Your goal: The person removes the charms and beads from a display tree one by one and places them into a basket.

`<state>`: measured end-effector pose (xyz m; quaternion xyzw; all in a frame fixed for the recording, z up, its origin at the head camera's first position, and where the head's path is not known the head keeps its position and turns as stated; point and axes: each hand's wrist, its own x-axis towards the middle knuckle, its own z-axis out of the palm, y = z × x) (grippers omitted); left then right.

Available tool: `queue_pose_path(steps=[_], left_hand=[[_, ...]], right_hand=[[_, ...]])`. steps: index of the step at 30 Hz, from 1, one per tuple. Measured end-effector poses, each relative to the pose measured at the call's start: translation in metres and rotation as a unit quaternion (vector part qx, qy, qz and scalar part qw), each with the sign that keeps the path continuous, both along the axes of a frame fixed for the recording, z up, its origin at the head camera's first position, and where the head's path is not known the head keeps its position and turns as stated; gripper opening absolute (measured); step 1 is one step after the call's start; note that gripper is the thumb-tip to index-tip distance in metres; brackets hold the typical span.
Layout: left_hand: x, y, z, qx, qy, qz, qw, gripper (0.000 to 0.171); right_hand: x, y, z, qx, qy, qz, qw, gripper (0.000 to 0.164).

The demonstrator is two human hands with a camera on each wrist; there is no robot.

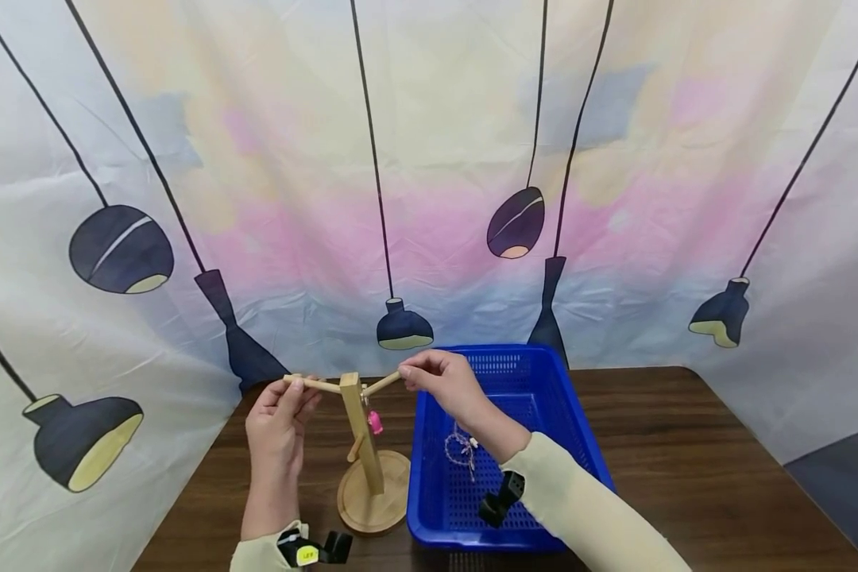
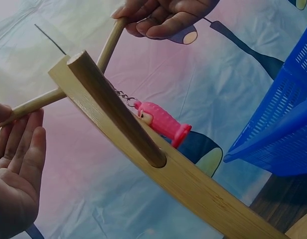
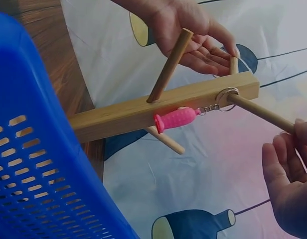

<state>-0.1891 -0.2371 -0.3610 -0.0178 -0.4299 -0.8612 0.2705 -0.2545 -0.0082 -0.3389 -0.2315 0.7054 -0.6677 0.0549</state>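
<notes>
A wooden peg stand rises from a round base left of the basket. My left hand pinches the outer end of its upper left peg between thumb and fingers. On the other side, my right hand pinches the tip of the upper right peg. A pink figure keychain hangs by its chain and metal ring from this right peg, with the ring close against the post. Lower on the post, another peg sticks out, held by neither hand.
A blue perforated basket stands right beside the stand's base, under my right forearm. Inside it lies a thin beaded cord. The dark wooden table extends to the right, and a cloth backdrop with printed lamps hangs behind.
</notes>
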Motion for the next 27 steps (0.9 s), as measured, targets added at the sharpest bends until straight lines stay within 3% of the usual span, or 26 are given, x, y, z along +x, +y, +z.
queue_pose_path(steps=[7,14,18,22,27], left_hand=[[-0.003,-0.003,0.005,-0.011,-0.005,-0.039,0.9992,0.021],[-0.011,-0.012,0.008,-0.039,-0.023,-0.100,0.9940,0.023],[-0.016,-0.020,0.013,-0.097,-0.049,-0.133,0.9851,0.024],[-0.020,-0.026,0.022,-0.157,-0.100,-0.150,0.9711,0.026],[-0.024,-0.029,0.028,-0.186,-0.140,-0.168,0.9580,0.030]], right_hand=[[0.003,0.004,-0.001,-0.018,0.014,0.030,0.999,0.024],[0.011,0.003,-0.005,-0.036,0.028,0.054,0.997,0.025],[0.017,0.001,-0.007,-0.029,0.053,0.062,0.996,0.022],[0.023,-0.001,-0.007,-0.030,0.063,0.075,0.995,0.022],[0.028,-0.006,-0.010,-0.041,0.064,0.084,0.994,0.023]])
